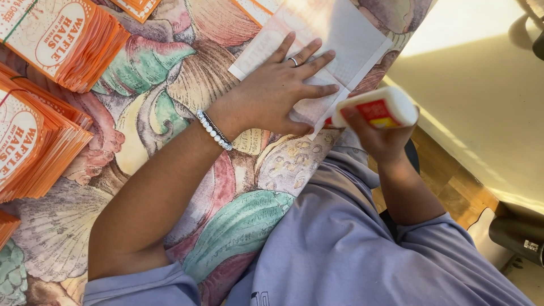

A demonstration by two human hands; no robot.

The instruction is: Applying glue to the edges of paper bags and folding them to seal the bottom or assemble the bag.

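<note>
My left hand lies flat with fingers spread on a white paper sheet that rests on the table near its edge. It wears a ring and a pearl bracelet. My right hand grips a white glue bottle with a red and yellow label. The bottle's tip touches the sheet's near edge, just beside my left fingertips. The sheet's other side shows faint orange print through the paper.
A shell-patterned tablecloth covers the table. Stacks of orange-edged printed paper bags lie at the left and upper left. The table edge runs diagonally at right, with wooden floor below. A dark object sits at lower right.
</note>
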